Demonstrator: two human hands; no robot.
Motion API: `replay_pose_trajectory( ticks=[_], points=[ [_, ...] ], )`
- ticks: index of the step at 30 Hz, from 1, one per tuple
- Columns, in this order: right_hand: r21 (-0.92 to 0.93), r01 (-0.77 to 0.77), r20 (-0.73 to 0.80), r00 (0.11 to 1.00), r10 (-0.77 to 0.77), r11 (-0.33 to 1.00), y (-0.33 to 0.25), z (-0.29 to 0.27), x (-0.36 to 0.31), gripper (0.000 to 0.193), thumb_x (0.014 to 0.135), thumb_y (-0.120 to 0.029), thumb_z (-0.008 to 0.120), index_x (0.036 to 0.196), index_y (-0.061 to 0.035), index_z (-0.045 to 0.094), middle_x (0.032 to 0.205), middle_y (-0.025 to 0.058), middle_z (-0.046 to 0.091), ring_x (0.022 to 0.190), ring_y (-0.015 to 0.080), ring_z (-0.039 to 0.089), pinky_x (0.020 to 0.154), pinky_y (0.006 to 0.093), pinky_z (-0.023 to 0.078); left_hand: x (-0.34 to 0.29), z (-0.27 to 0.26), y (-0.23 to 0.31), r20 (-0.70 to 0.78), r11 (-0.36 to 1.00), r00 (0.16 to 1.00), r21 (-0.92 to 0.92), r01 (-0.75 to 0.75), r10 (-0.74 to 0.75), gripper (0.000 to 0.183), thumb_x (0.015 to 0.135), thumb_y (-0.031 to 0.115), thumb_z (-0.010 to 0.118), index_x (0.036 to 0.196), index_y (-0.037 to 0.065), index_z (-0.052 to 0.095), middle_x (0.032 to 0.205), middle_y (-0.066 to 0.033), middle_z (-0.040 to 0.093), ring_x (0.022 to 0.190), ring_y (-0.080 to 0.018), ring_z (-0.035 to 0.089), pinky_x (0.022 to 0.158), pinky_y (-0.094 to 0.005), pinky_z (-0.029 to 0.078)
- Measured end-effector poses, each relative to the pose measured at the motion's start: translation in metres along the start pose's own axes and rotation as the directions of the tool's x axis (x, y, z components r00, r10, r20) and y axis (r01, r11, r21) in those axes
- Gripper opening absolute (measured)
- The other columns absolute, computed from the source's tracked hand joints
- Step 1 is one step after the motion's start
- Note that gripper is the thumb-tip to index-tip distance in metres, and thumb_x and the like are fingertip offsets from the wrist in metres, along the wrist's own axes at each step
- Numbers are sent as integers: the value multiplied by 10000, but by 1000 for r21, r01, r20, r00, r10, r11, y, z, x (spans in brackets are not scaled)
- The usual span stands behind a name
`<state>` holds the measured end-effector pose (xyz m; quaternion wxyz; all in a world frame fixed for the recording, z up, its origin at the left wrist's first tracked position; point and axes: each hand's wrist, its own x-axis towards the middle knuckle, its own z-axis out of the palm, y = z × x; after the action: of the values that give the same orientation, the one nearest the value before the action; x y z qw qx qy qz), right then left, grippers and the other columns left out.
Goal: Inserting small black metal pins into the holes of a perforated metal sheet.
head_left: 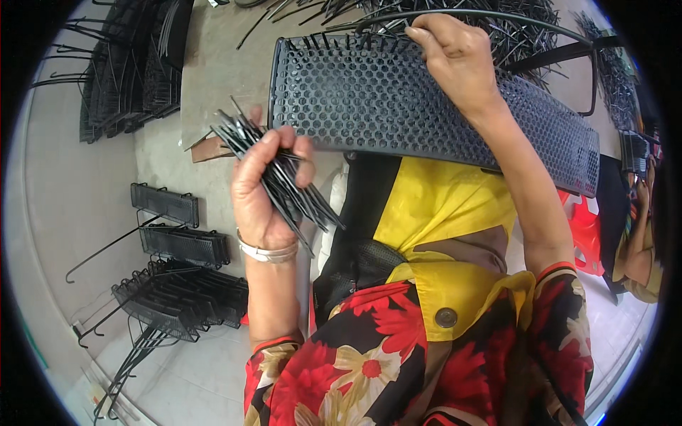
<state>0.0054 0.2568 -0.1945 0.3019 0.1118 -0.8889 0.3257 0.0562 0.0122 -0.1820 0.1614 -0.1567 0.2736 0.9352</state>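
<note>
Here we see our left hand closed in a fist around a bundle of thin dark metal pins, their ends fanning out above and below the fingers. A silver bracelet sits on that wrist, and below it our floral sleeve comes in from the lower edge. Between the two forearms lies a yellow and black cloth over our lap.

Just beyond the left hand, up and to its right, is a long black perforated panel, a curved strip full of round holes, with a row of pins already standing along its far left edge. Our right hand is closed on the panel's far edge, fingers pinched over the rim, so the panel hangs tilted, running from beside the left hand down to the right, past the right forearm. The pin bundle and the panel's near corner are close but we cannot tell whether they touch.

To the left of the left hand, on the floor, finished panels with hooked wire handles lie in a stack, and farther off another stack leans. Beyond the right hand a heap of loose pins covers the floor.
</note>
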Motion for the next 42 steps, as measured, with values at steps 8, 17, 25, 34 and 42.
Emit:
replay_pose_trajectory(
  ticks=[8, 17, 25, 34, 42],
  points=[
    [-200, -49, 292, 950, 108, 979, -27, -14, 22, 54, 658, -22, 552, 629, 21, 534, 656, 217, 550, 666, 385, 559, 585, 415, 461, 4, -7, 6, -10, 991, 994, 77, 113, -112, 97, 804, 34, 531, 780, -59, 527, 764, -127, 546, 720, -241, 520, 449, -273, 418],
    [-194, 180, 166, 975, -149, 964, 3, 8, -20, 310, 789, -190, 603, 1021, 4, 536, 826, 175, 585, 710, 324, 587, 598, 385, 467, -12, -14, -10, -124, 983, 991, 167, 74, -54, 76, 753, 10, 569, 764, -64, 558, 733, -132, 580, 683, -266, 604, 503, -288, 496],
    [680, -619, 448, 775, 446, 392, -94, -29, -97, 285, 907, -194, 469, 1025, 59, 526, 827, 120, 605, 687, 139, 579, 622, 255, 488, -35, 12, -23, -64, 871, 934, 390, -301, 351, 115, 759, 70, 588, 759, -19, 515, 599, -126, 565, 449, -185, 521, 421, -266, 422],
    [499, -491, 866, 315, 389, -714, -144, -12, -99, 429, 912, -408, 365, 1080, -19, 436, 1057, 123, 531, 906, 245, 539, 823, 389, 423, -23, 52, -62, 159, 651, 767, 441, -619, 622, 131, 724, -14, 603, 781, 2, 486, 625, -70, 537, 467, -145, 512, 411, -247, 407],
    [617, -290, 782, 327, 531, -731, -126, -17, -93, 335, 930, -218, 286, 1156, -41, 459, 1137, 112, 516, 1037, 213, 517, 922, 385, 407, -31, 68, -86, 316, 746, 848, 408, -526, 425, 256, 727, 6, 628, 950, -8, 502, 696, -56, 589, 610, -120, 559, 574, -227, 444]
  ],
)
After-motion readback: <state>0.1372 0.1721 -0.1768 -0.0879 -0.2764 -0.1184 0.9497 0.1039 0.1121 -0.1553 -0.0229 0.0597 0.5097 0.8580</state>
